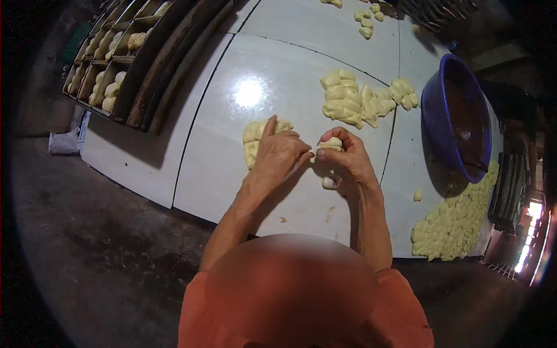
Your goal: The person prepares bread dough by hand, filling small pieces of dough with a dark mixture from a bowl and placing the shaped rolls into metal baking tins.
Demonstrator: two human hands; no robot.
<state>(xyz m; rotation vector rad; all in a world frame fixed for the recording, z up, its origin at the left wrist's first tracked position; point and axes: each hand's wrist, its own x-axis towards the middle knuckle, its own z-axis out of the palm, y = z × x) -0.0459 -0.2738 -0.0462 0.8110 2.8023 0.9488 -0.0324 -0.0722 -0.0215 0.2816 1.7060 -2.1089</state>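
My right hand (pixel 345 155) is closed around a small pale dough piece (pixel 332 143) just above the white tiled table (pixel 220 145). My left hand (pixel 278 152) rests beside it, index finger stretched out over a cluster of shaped dough pieces (pixel 252 136), its fingertips meeting the held dough. A tiny dough scrap (pixel 329 182) lies on the table under my right wrist.
A heap of cut dough pieces (pixel 360 98) lies beyond my hands. A blue plastic basin (pixel 455 116) leans at the right, with a dough mass (pixel 458 223) below it. Dark trays of shaped dough (pixel 110 64) stand at upper left. More pieces (pixel 366 20) sit at the far edge.
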